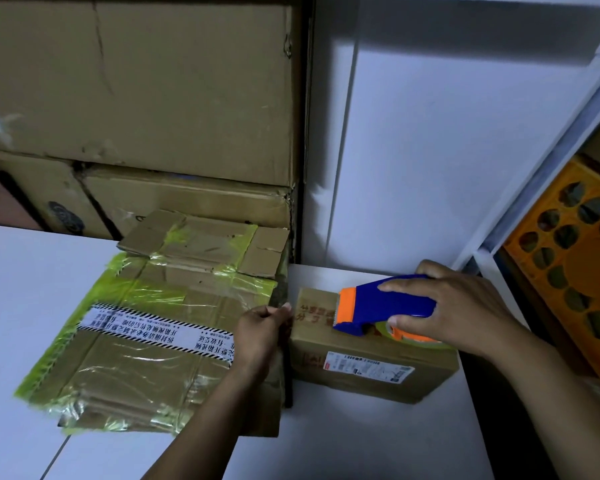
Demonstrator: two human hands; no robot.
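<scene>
White tabletop (378, 441) before stacked cartons (136, 81), small carton (430, 379) closed beside flattened taped cardboard (136, 368), contents hidden, right hand (465, 310) grips blue-orange tape dispenser (388, 303) on its lid, left hand (258, 332) pinches its left edge

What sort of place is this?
Probably a packing or storage room: large cartons are stacked behind, a right hand grips a tape dispenser on a small labelled box, and flattened taped cardboard lies beside it.

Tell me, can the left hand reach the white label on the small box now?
Probably yes: the left hand is beside the small box, and nothing covers the white label.
</scene>
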